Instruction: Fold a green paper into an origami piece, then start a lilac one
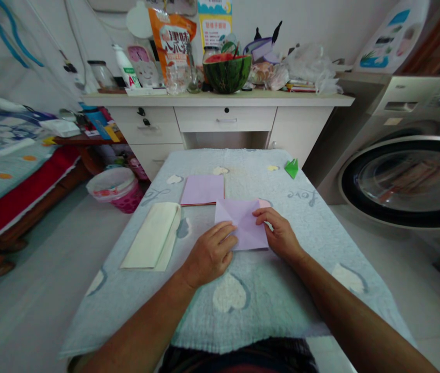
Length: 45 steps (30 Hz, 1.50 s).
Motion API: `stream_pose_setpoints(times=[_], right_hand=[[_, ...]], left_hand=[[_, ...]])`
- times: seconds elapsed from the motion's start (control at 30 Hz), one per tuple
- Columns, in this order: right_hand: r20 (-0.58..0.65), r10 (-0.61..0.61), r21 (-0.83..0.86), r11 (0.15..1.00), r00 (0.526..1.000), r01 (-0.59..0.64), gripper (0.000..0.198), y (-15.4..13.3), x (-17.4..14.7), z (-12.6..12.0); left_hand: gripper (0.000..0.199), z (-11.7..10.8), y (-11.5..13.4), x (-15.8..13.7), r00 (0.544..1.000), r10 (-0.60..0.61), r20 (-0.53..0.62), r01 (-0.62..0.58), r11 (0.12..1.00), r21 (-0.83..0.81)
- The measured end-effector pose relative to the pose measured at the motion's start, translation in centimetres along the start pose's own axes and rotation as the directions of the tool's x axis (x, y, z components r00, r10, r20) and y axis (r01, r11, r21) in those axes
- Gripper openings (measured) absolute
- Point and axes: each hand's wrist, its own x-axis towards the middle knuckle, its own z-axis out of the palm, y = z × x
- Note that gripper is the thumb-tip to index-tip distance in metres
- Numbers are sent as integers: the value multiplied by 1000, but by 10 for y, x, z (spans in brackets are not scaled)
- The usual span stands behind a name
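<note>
A square sheet of light purple origami paper (243, 228) with faint diagonal creases lies in front of me on the cloth-covered table. My left hand (213, 253) is on its left edge, fingers together and curled, gripping the paper against the cloth. At the right edge, my right hand (281, 234) pinches the sheet between thumb and fingers near the upper right corner. Just behind and to the left is a stack of coloured paper (203, 189) with a purple sheet on top. A folded pale green cloth or paper (150, 235) lies left of my left hand.
A small green folded paper piece (292, 168) sits at the table's far right. Behind stands a white desk (225, 118) bearing a cut watermelon (228, 72), bags and bottles. A washing machine (410, 116) is to the right; a pink bin (127, 199) and bed (18, 171) are left.
</note>
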Motion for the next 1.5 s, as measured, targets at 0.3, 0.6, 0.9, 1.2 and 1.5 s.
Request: stream_pose_setpoints(times=[0.3, 0.6, 0.9, 1.2, 1.5], right_hand=[[161, 161, 27, 986, 974, -168, 31, 9, 1, -10], [331, 0, -214, 974, 944, 76, 23, -19, 1, -12], [489, 140, -314, 949, 861, 23, 14, -23, -2, -4], [521, 124, -234, 972, 844, 2, 13, -25, 0, -14], [418, 189, -351, 936, 889, -34, 14, -19, -15, -17]], left_hand=[[21, 10, 4, -2, 986, -39, 164, 31, 998, 49], [12, 4, 12, 6, 980, -102, 170, 93, 994, 60], [14, 8, 0, 2, 953, -225, 201, 255, 957, -139], [22, -3, -15, -5, 950, -245, 192, 274, 952, -137], [15, -2, -7, -1, 948, -235, 214, 285, 927, -246]])
